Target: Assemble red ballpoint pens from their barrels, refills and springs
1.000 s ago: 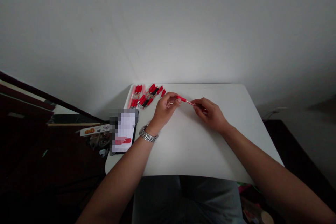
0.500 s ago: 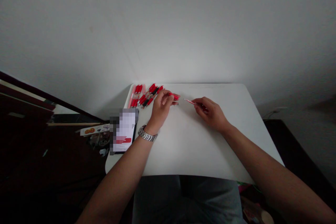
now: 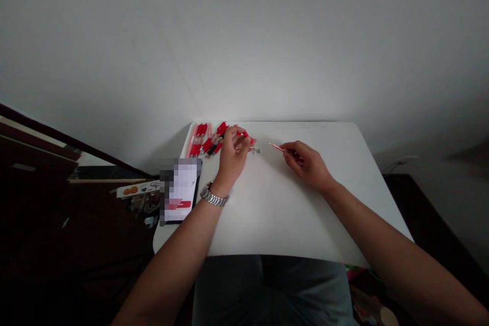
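Observation:
My left hand point(image 3: 232, 157) is closed in a loose pinch on a red pen barrel point(image 3: 250, 138), partly hidden by the fingers. Just under its fingertips, a small clear and metallic piece point(image 3: 256, 151) shows at the table; I cannot make out what it is. To the right, my right hand point(image 3: 310, 167) pinches a thin reddish pen refill point(image 3: 277, 147), its metal tip pointing left. A gap separates the refill from the barrel. Behind and left of my left hand lies a cluster of red and black pens point(image 3: 207, 143), some covered by the hand.
A phone point(image 3: 182, 188) with a lit, partly blurred screen lies at the left edge of the white table point(image 3: 275, 214). The grey wall point(image 3: 275, 61) rises right behind the table. Papers and clutter point(image 3: 141, 193) sit lower, off to the left.
My left hand has shifted slightly back and left, its fingers rolling, so less of the red barrel shows. My right hand with the refill has barely moved.

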Tool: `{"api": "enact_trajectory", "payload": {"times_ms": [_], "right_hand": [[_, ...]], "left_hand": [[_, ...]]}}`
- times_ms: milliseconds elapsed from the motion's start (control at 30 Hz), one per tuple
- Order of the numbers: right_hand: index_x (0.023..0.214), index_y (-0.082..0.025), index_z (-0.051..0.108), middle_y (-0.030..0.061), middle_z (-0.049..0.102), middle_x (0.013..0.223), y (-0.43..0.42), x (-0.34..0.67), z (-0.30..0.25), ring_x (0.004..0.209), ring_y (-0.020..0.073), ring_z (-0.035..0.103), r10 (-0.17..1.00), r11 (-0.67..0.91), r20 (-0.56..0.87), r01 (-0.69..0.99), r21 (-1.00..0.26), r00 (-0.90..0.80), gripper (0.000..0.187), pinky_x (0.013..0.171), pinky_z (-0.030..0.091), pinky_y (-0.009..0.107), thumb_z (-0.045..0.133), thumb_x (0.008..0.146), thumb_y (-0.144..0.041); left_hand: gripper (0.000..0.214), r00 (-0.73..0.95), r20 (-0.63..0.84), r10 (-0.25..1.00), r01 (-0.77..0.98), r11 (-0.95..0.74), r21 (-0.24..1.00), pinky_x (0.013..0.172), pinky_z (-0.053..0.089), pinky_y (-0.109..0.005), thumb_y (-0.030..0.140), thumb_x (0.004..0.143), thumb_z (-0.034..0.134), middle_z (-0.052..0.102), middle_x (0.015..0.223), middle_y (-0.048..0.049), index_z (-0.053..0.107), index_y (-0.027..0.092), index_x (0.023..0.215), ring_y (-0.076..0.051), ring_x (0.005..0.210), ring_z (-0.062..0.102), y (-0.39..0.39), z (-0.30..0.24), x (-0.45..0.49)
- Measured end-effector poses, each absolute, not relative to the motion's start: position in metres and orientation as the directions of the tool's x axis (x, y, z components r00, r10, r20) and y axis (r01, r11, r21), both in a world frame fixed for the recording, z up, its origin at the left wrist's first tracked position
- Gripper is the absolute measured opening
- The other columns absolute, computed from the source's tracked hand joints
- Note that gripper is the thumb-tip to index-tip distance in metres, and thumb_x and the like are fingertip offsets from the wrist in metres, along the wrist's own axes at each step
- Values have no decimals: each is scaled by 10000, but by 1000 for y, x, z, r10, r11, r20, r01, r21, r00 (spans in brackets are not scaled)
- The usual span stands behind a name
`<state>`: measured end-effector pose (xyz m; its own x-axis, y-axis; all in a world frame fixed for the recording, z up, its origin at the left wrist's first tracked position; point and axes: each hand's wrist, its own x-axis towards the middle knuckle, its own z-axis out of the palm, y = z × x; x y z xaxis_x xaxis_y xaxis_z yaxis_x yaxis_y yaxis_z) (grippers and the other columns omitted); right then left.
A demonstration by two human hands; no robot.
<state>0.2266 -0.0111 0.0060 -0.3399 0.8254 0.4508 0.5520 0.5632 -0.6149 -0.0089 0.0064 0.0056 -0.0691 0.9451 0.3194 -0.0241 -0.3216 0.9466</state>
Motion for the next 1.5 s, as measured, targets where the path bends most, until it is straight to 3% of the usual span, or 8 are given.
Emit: {"api": "enact_trajectory", "payload": {"times_ms": [333, 567, 900, 1133, 1500], "right_hand": [[1139, -214, 656, 57, 653, 879, -11, 227, 6, 711, 169, 598, 836, 547, 445, 561, -622, -321, 217, 643, 499, 307, 526, 1016, -336], [1130, -201, 660, 60, 661, 890, -11, 226, 6, 719, 168, 605, 839, 542, 443, 567, -620, -317, 207, 648, 496, 304, 537, 1008, -314], [1128, -217, 663, 63, 664, 895, -11, 226, 6, 721, 173, 606, 839, 540, 448, 562, -626, -308, 229, 646, 503, 306, 521, 1019, -359], [1124, -221, 658, 63, 664, 893, -9, 225, 7, 732, 176, 613, 840, 539, 443, 570, -620, -313, 215, 651, 506, 310, 525, 1014, -350], [1122, -217, 658, 56, 656, 877, -9, 225, 7, 718, 173, 596, 845, 532, 438, 575, -621, -308, 219, 653, 494, 310, 522, 1015, -350]], "left_hand": [[358, -67, 358, 931, 163, -344, 925, 851, 585, -302, 248, 934, 684, 705, 965, -24, 487, 248, 1232, -150, 934, 724, 7, 4, -14], [272, -61, 392, 918, 315, -355, 880, 768, 569, -273, 238, 945, 671, 709, 990, -24, 570, 251, 1197, -142, 880, 704, 6, 6, -15], [198, -3, 516, 857, 492, -448, 746, 871, 566, -341, 123, 959, 580, 692, 1114, -60, 639, 229, 1116, -167, 948, 678, 7, 7, -21], [178, 56, 531, 846, 606, -451, 655, 890, 535, -382, 105, 933, 605, 698, 1036, -56, 634, 214, 1070, -197, 927, 661, 14, 3, -20], [272, 54, 504, 862, 625, -422, 656, 874, 513, -409, 80, 880, 673, 715, 1039, -63, 630, 236, 1099, -218, 898, 663, 15, 2, -20]]}}
